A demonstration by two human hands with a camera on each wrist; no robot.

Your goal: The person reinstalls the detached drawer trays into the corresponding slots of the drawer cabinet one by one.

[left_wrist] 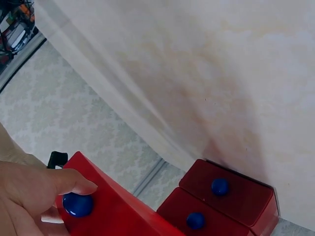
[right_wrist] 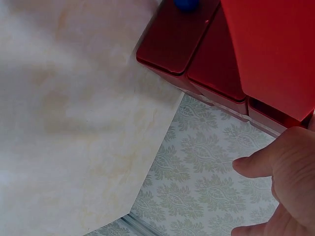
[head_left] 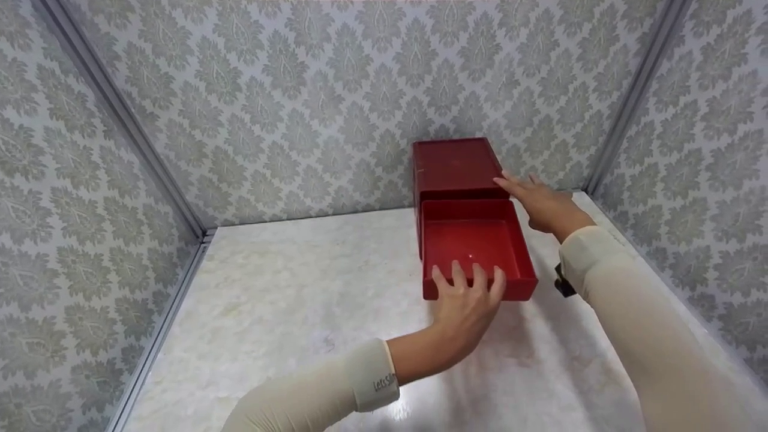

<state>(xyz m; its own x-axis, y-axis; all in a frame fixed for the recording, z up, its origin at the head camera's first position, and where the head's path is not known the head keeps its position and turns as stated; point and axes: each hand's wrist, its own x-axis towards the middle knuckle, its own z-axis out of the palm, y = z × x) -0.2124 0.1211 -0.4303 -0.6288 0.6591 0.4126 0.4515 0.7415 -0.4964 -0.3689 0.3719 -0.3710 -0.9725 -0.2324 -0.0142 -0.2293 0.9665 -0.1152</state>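
A dark red drawer cabinet (head_left: 457,165) stands against the back wall, its top drawer (head_left: 474,240) pulled out toward me. My left hand (head_left: 468,309) holds the drawer's front wall, with the fingertips over the rim. In the left wrist view its thumb lies at a round blue knob (left_wrist: 78,204) on the drawer's front. Beneath, two lower drawers (left_wrist: 246,196) are closed, each with a blue knob. My right hand (head_left: 543,205), fingers extended, rests against the cabinet's upper right edge. From the right wrist view, its thumb (right_wrist: 256,164) stands away from the cabinet's side.
The cabinet stands on a pale marbled tabletop (head_left: 300,276). Patterned panels (head_left: 312,108) with grey metal corner strips enclose the back and both sides. A small black object (head_left: 564,283) shows beside my right cuff.
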